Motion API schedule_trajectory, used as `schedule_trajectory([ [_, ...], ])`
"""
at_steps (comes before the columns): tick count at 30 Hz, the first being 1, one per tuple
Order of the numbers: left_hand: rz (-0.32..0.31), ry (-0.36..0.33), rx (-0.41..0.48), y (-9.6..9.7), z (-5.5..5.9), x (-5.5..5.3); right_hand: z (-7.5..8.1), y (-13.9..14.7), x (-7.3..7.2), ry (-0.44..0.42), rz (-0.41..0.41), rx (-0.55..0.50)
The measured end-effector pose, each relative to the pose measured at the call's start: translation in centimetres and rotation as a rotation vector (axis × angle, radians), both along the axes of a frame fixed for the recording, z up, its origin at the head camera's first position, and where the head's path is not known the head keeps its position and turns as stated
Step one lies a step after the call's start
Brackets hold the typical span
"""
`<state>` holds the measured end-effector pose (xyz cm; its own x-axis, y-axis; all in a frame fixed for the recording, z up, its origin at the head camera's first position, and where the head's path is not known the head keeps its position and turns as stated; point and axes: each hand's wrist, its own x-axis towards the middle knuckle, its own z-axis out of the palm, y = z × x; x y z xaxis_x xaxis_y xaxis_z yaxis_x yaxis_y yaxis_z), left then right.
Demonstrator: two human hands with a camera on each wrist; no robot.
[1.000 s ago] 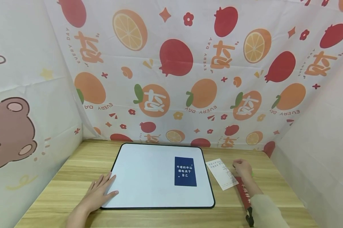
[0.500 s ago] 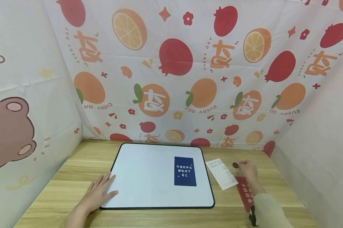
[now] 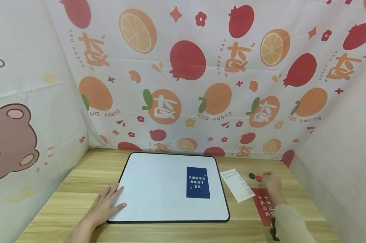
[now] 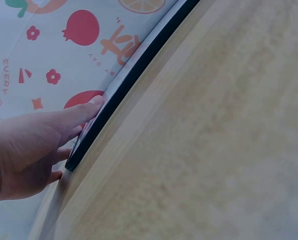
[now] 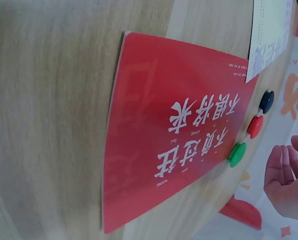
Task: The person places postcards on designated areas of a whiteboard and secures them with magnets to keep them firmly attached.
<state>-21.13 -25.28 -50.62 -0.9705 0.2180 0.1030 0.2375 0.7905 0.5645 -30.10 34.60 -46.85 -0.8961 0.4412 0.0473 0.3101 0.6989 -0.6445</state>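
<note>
My left hand [image 3: 105,204] rests with spread fingers on the left edge of a white, black-framed whiteboard [image 3: 152,189]. In the left wrist view, the thumb lies along the board's dark edge [image 4: 123,90]. A dark blue card [image 3: 198,192] with white writing lies on the board's right part. My right hand [image 3: 272,184] hovers at the row of round magnets, fingers loosely bent and holding nothing visible. The row has a black magnet [image 5: 267,101], a red magnet [image 5: 255,126] and a green magnet [image 5: 237,154]; in the head view the hand hides the green one.
Right of the board, a white card [image 3: 236,185] with writing overlaps the corner of a red card [image 3: 262,209]. A small black object [image 3: 273,229] shows beside the right sleeve. Fruit-print cloth [image 3: 186,101] hangs behind the wooden table [image 3: 158,233].
My right hand has moved right along the magnets, uncovering the black one and then the red one. The left hand and the board have stayed put.
</note>
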Motion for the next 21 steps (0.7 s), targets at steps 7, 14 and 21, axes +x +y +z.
schedule_trajectory([
  [7, -0.004, 0.013, 0.008, 0.0, 0.0, 0.0, -0.5, 1.0, 0.2, -0.016, -0.045, -0.012],
  [14, -0.001, 0.001, 0.008, 0.0, -0.1, -0.1, -1.3, 1.7, 0.8, -0.008, -0.046, 0.019],
  [21, 0.002, -0.004, 0.01, 0.0, -0.1, 0.0, -2.7, 2.3, 1.3, -0.041, -0.031, 0.015],
])
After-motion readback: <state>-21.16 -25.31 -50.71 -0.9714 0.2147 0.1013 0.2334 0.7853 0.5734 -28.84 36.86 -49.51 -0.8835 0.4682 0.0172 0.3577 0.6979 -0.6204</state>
